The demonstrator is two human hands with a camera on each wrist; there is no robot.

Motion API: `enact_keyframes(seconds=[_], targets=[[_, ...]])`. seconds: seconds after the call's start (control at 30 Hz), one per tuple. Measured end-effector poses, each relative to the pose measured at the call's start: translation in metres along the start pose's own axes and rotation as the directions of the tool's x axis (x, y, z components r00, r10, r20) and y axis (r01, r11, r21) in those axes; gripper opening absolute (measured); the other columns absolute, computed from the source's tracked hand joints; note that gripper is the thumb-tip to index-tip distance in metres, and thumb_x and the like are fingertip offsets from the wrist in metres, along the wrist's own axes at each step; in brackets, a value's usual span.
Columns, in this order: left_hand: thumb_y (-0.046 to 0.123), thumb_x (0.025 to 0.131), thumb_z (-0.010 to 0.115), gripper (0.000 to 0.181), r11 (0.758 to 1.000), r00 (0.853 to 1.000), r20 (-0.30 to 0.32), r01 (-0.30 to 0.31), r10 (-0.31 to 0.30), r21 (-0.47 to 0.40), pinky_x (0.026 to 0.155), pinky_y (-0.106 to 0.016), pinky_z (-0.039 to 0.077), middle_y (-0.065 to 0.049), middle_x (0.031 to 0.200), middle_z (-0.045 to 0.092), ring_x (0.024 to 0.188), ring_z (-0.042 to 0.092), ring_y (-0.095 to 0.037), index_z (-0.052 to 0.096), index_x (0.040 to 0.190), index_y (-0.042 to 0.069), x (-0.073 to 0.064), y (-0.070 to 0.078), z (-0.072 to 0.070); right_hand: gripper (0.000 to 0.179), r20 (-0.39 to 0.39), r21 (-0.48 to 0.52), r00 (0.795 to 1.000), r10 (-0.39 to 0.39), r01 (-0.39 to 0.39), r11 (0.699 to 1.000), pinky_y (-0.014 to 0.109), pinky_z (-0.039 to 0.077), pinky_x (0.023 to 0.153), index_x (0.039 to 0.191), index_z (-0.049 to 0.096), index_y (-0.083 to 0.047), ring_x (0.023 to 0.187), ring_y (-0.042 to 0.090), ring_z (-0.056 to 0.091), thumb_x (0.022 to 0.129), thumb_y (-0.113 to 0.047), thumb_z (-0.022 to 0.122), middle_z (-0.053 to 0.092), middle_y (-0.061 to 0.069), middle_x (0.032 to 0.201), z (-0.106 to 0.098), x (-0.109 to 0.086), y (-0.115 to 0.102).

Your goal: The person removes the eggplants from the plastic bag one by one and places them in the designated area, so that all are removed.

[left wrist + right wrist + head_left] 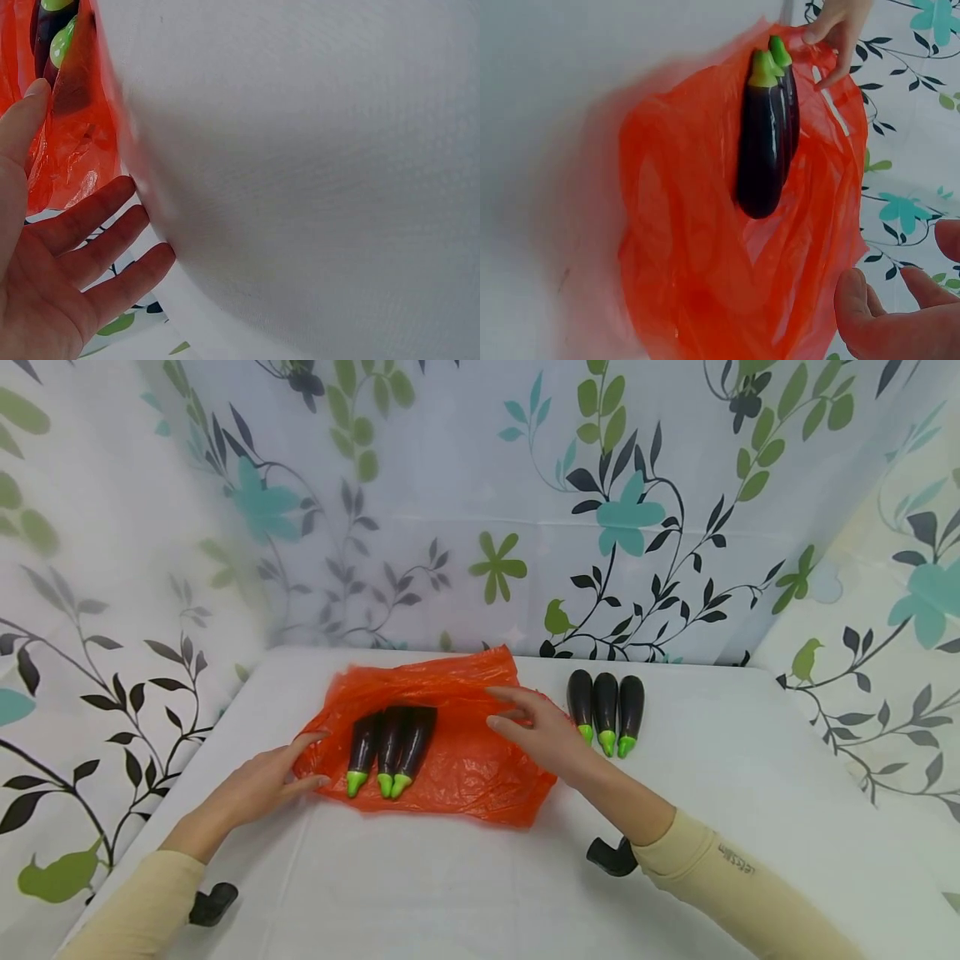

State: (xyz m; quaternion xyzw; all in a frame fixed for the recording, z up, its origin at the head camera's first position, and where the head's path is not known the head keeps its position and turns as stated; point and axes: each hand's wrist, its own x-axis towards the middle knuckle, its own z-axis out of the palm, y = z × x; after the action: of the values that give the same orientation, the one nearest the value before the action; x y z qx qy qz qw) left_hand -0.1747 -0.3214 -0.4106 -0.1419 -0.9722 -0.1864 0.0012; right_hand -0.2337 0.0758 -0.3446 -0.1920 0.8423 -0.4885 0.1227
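Note:
A crinkled red plastic bag (480, 785) lies spread on the table. Three dark eggplants (392, 743) with bright green stem ends lie side by side on it, their far ends meeting its raised back part. At the bag's left edge is my left hand (255, 785), fingers spread; in the left wrist view its thumb (26, 120) overlaps the red plastic. Over the bag's right part my right hand (543, 735) reaches in with fingers loosely bent. In the right wrist view that hand (900, 322) has nothing between thumb and fingers, beside the bag's edge.
Three more eggplants (606, 710) lie in a row on the white table (720, 827), right of the bag. A patterned curtain (450, 527) with leaves and flowers hangs behind and at both sides. Black curved pieces show near both sleeves, the right one (611, 857) partly covered.

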Motion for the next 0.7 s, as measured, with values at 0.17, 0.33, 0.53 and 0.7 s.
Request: enact_keyframes(seconds=[0.17,0.33,0.53,0.7], targets=[[0.038,0.088,0.072,0.069,1.0,1.0,0.007,-0.004,0.004,-0.004,0.077,-0.052,0.051,0.0,0.083,0.058,0.08,0.059,-0.023,0.039,0.142,0.01,0.0,-0.001,-0.001,0.047,0.02,0.01,1.0,0.023,-0.023,1.0,0.042,0.052,0.091,0.141,0.051,-0.033,0.12,0.019,0.055,0.095,-0.035,0.064,0.055,-0.006,0.135,0.012,0.007,-0.004],[0.038,0.088,0.071,0.069,1.0,1.0,0.012,-0.002,0.002,-0.003,0.072,-0.045,0.05,0.003,0.077,0.052,0.075,0.055,-0.018,0.039,0.143,0.011,0.0,0.0,-0.002,0.048,0.052,0.018,0.998,0.032,-0.033,0.999,0.041,0.053,0.09,0.14,0.051,-0.036,0.12,0.018,0.052,0.094,-0.038,0.064,0.054,-0.008,0.134,0.024,0.013,-0.009],[0.038,0.089,0.071,0.069,1.0,1.0,0.014,-0.004,0.004,0.003,0.07,-0.043,0.049,0.004,0.075,0.05,0.073,0.053,-0.016,0.038,0.142,0.01,0.001,-0.001,-0.002,0.05,0.083,-0.008,0.996,0.022,-0.021,1.0,0.038,0.054,0.087,0.142,0.048,-0.035,0.12,0.018,0.052,0.095,-0.039,0.063,0.053,-0.008,0.135,0.037,0.022,-0.01],[0.038,0.089,0.071,0.068,1.0,1.0,0.01,-0.006,0.006,0.005,0.07,-0.043,0.049,0.004,0.074,0.05,0.072,0.053,-0.016,0.039,0.142,0.01,0.001,0.0,-0.001,0.053,0.094,-0.032,0.995,0.044,-0.041,0.999,0.038,0.055,0.085,0.145,0.047,-0.032,0.12,0.021,0.052,0.094,-0.036,0.064,0.051,-0.001,0.14,0.047,0.032,-0.007]])
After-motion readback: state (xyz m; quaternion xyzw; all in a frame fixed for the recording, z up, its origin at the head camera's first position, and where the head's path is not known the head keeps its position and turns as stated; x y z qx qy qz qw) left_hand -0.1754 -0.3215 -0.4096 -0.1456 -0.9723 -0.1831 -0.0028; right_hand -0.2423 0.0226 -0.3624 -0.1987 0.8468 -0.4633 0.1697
